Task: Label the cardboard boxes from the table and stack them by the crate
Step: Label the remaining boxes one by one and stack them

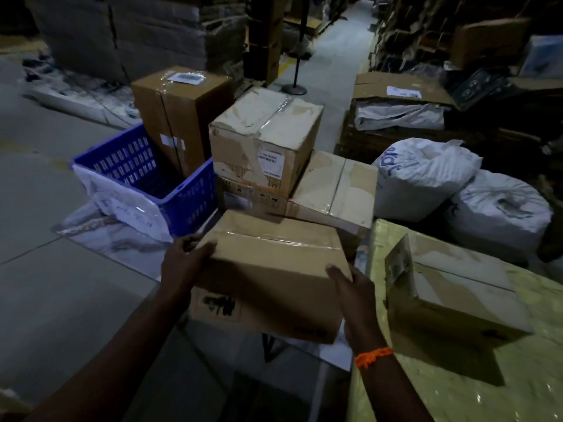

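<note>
Hanging in the air between both hands, the carried box (268,269) is just off the left edge of the table (457,391) and near the stacked boxes (265,138) that stand beside the blue crate (189,202). Its long axis runs left to right, from one hand to the other, with the taped seam on top along that same line and the dark-printed face turned toward the person. The left hand (185,257) grips the upper left corner, fingers curled over the top edge; the right hand (353,290) presses flat against the right end, fingers fairly straight. The stack lies straight ahead and beyond the box's far edge, the crate ahead and to the left — so the coming move is probably a forward carry, both hands about equally near. A second box (457,293) rests on the table to the right, tilted on its corner.
</note>
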Action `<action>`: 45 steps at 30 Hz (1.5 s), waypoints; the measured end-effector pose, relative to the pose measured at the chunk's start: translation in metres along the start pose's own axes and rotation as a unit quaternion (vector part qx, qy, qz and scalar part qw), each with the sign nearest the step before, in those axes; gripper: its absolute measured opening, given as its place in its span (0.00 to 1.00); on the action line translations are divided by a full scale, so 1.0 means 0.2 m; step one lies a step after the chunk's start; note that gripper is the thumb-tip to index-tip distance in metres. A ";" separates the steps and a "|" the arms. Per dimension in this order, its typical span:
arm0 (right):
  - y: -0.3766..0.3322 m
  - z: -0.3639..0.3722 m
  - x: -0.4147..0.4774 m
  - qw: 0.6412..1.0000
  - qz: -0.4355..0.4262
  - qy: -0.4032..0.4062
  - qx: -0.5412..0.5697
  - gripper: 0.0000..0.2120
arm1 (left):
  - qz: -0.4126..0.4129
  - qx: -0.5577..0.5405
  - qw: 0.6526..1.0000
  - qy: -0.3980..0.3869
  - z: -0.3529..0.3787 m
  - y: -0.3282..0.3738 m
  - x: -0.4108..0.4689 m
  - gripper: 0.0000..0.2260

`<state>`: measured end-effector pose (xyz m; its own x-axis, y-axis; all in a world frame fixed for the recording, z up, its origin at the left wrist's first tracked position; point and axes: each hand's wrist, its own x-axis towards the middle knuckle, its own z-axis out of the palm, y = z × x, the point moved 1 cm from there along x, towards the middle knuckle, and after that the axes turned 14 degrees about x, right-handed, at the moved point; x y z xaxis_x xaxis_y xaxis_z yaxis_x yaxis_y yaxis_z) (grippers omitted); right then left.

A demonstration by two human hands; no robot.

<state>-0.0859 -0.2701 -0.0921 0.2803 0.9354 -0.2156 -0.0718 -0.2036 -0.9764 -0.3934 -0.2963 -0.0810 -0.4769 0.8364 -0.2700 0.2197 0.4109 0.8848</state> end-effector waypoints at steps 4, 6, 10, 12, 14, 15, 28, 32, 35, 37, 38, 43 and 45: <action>0.12 -0.07 -0.12 1.000 -0.013 0.003 -0.014 0.09 | 0.015 0.030 0.999 -0.001 0.03 -0.16 -0.07 0.18; 0.17 -0.11 -0.15 0.998 -0.033 -0.002 -0.049 0.11 | 0.019 0.055 0.998 0.014 0.05 -0.22 -0.11 0.20; 0.32 -0.14 -0.18 0.991 -0.045 0.017 -0.123 0.16 | 0.068 0.106 0.992 -0.013 0.08 -0.34 -0.19 0.22; 0.37 -0.12 -0.18 0.986 -0.042 0.032 -0.155 0.22 | 0.081 0.146 0.986 -0.022 0.08 -0.36 -0.19 0.22; 0.37 -0.10 -0.18 0.971 -0.045 0.045 -0.229 0.29 | 0.117 0.199 0.973 -0.005 0.09 -0.37 -0.15 0.24; 0.35 -0.08 -0.18 0.954 -0.084 0.054 -0.283 0.32 | 0.150 0.236 0.960 0.004 0.10 -0.36 -0.12 0.25; 0.25 0.37 0.28 0.799 -0.207 -0.205 -0.526 0.44 | 0.430 0.564 0.701 -0.082 0.61 -0.06 0.24 0.23; 0.33 0.34 0.31 0.789 -0.246 -0.174 -0.535 0.29 | 0.464 0.543 0.699 -0.047 0.63 -0.15 0.28 0.23; 0.34 0.34 0.33 0.787 -0.239 -0.194 -0.534 0.26 | 0.459 0.562 0.686 -0.058 0.62 -0.15 0.30 0.23; 0.34 0.31 0.33 0.785 -0.244 -0.190 -0.537 0.27 | 0.449 0.587 0.670 -0.065 0.60 -0.15 0.29 0.22; 0.34 0.30 0.32 0.782 -0.249 -0.189 -0.540 0.29 | 0.446 0.593 0.667 -0.064 0.58 -0.18 0.29 0.22; 0.37 0.20 0.23 0.755 -0.244 -0.204 -0.574 0.34 | 0.453 0.620 0.640 -0.027 0.44 -0.28 0.25 0.27; 0.39 0.17 0.20 0.758 -0.247 -0.184 -0.575 0.34 | 0.462 0.613 0.641 -0.024 0.41 -0.28 0.24 0.27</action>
<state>-0.1137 -0.2393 -0.1769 -0.2991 0.9542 -0.0105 0.8962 0.2772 -0.3465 -0.3580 -0.2498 -0.1754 0.3585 0.9262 0.1164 0.9066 -0.3158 -0.2800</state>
